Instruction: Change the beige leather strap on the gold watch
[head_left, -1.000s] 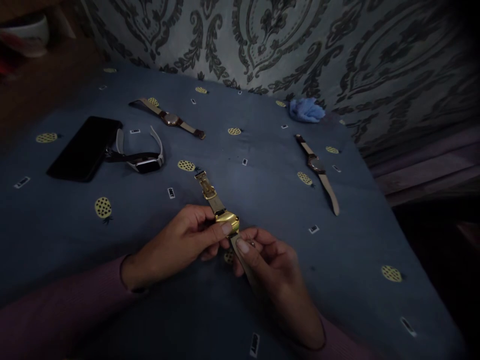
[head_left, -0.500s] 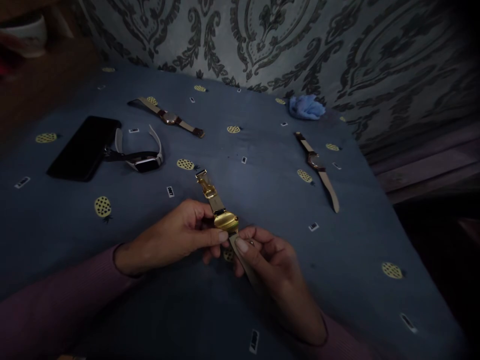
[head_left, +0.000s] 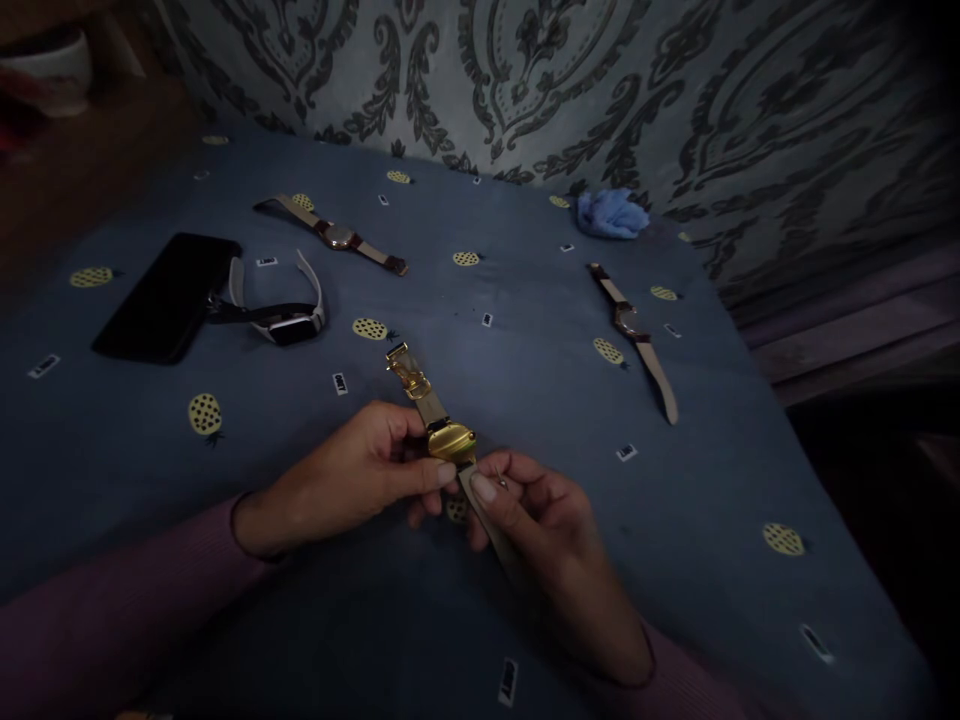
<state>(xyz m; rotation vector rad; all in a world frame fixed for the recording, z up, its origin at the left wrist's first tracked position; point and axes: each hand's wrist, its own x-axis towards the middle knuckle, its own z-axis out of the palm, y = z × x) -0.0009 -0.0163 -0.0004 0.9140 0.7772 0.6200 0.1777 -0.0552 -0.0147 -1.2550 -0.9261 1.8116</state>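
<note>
A wristwatch (head_left: 452,442) with a gold case and beige-lined strap is held above the table, its plain gold back turned up. My left hand (head_left: 352,475) grips the case, thumb at its lower edge and fingers around the far side. The lower strap is pinched between the thumb and fingers of my right hand (head_left: 544,530), close to where it meets the case. A small shiny bit shows by the right fingers, too small to name. From the upper strap end, a gold buckle (head_left: 409,372) points away from me.
On the blue patterned tablecloth (head_left: 420,620) lie a black phone (head_left: 169,298), a smartwatch (head_left: 292,328) and two leather-strap watches, one at the back (head_left: 340,236), one at the right (head_left: 628,320). A crumpled blue cloth (head_left: 613,214) sits near the wall. A bowl (head_left: 56,75) stands upper left.
Both hands keep their hold on the watch. The buckle end of the strap has shifted very slightly to the left; the other things stay put.
</note>
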